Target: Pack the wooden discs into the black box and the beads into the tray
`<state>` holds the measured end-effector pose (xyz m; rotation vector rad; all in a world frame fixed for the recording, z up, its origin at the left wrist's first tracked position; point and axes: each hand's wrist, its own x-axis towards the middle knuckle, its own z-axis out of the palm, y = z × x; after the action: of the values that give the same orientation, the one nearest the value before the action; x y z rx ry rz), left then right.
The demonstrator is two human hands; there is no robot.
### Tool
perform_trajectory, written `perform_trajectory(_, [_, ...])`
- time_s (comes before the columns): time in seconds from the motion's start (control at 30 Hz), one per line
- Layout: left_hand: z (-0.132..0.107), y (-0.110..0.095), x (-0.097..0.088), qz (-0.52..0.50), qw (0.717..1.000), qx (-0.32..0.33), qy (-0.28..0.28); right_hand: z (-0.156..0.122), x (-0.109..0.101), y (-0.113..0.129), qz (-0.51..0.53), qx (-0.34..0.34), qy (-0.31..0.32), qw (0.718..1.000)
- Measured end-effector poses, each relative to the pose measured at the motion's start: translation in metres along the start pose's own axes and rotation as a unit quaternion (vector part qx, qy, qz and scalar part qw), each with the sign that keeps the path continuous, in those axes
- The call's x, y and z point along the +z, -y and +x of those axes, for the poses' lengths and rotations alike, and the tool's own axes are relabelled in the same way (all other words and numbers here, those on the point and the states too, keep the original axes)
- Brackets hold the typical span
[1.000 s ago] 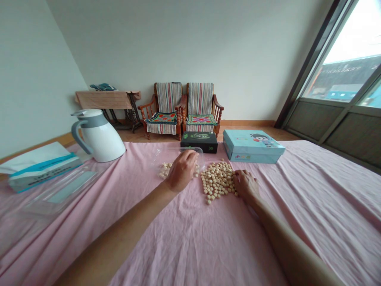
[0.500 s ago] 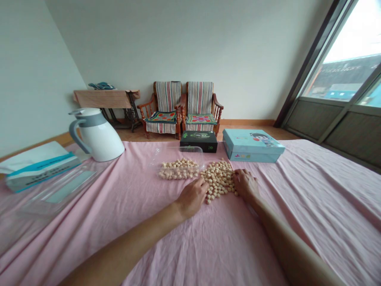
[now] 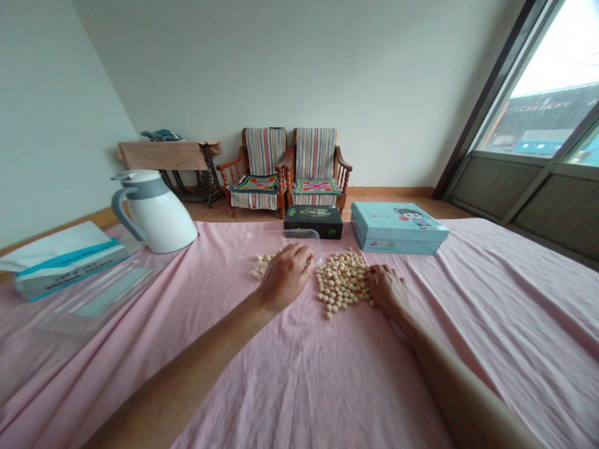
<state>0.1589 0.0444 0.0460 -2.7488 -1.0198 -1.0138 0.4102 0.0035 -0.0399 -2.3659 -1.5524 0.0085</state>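
Observation:
A loose pile of small pale round seeds (image 3: 341, 280) lies on the pink cloth (image 3: 304, 374). Left of it a clear plastic tray (image 3: 262, 259) holds more of the same seeds. My left hand (image 3: 283, 274) hovers over the tray's near right corner, fingers curled downward and bunched; what they hold is hidden. My right hand (image 3: 387, 288) rests on the cloth against the pile's right edge, fingers bent and touching the seeds.
A white jug (image 3: 156, 212) stands at the back left, beside a white and blue box (image 3: 60, 259) and a clear lid (image 3: 93, 299). A black box (image 3: 312, 221) and a light blue box (image 3: 397, 227) lie behind the seeds. Two wooden armchairs (image 3: 290, 171) stand beyond.
My left hand went from the tray to the pile's left edge, then back up over the tray. My right hand has stayed at the pile's right side.

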Motion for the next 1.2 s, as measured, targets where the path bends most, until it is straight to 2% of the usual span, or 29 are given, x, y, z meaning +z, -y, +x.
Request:
perform_trajectory(0.1, [0.014, 0.009, -0.012, 0.023, 0.996, -0.009, -0.083, 0.0, 0.001, 0.0, 0.0, 0.003, 0.006, 1.0])
perform_trajectory(0.17, [0.012, 0.008, -0.008, 0.024, 0.997, 0.009, -0.079, 0.001, 0.001, -0.001, 0.002, 0.003, 0.006, 1.0])
perform_trajectory(0.23, [0.001, 0.002, 0.004, 0.013, 0.999, 0.043, -0.009, 0.001, 0.002, -0.001, 0.002, 0.001, 0.004, 1.0])
perform_trajectory(0.3, [-0.012, -0.005, 0.021, -0.001, 0.994, 0.068, 0.09, 0.001, 0.002, -0.002, 0.001, 0.001, 0.004, 1.0])
perform_trajectory(0.37, [-0.024, -0.011, 0.038, -0.007, 0.985, 0.056, 0.162, 0.001, 0.002, -0.002, -0.001, 0.001, 0.005, 1.0])
perform_trajectory(0.43, [-0.032, -0.013, 0.05, -0.008, 0.978, 0.042, 0.204, 0.001, 0.002, -0.002, -0.004, -0.002, 0.004, 1.0])
perform_trajectory(0.5, [-0.036, -0.012, 0.057, -0.01, 0.976, 0.034, 0.216, 0.001, 0.001, -0.002, -0.006, -0.006, 0.001, 1.0])
perform_trajectory(0.63, [-0.041, -0.011, 0.06, -0.041, 0.977, 0.021, 0.206, 0.0, 0.0, -0.001, -0.004, -0.002, -0.001, 1.0])
perform_trajectory(0.77, [-0.041, -0.012, 0.051, -0.068, 0.979, 0.032, 0.19, -0.001, 0.0, 0.0, -0.002, -0.001, 0.004, 1.0])
perform_trajectory(0.83, [-0.033, -0.009, 0.04, -0.061, 0.987, 0.034, 0.146, -0.001, -0.001, 0.0, -0.005, -0.006, -0.001, 1.0])
perform_trajectory(0.93, [-0.011, 0.005, 0.019, -0.043, 0.998, 0.011, 0.034, -0.001, -0.002, 0.001, -0.006, -0.005, 0.0, 1.0])
perform_trajectory(1.0, [0.004, 0.017, 0.006, -0.031, 0.999, -0.008, -0.037, -0.001, -0.002, 0.001, -0.004, 0.0, 0.006, 1.0])
perform_trajectory(1.07, [0.012, 0.026, -0.002, -0.021, 0.996, -0.016, -0.08, -0.001, -0.002, 0.0, -0.001, 0.0, 0.008, 1.0])
perform_trajectory(1.13, [0.011, 0.028, -0.002, -0.007, 0.996, -0.012, -0.088, 0.0, -0.001, 0.0, -0.001, -0.002, 0.006, 1.0])
perform_trajectory(1.2, [0.001, 0.021, 0.004, -0.003, 0.999, 0.011, -0.049, 0.001, 0.0, -0.001, -0.002, -0.002, 0.003, 1.0])
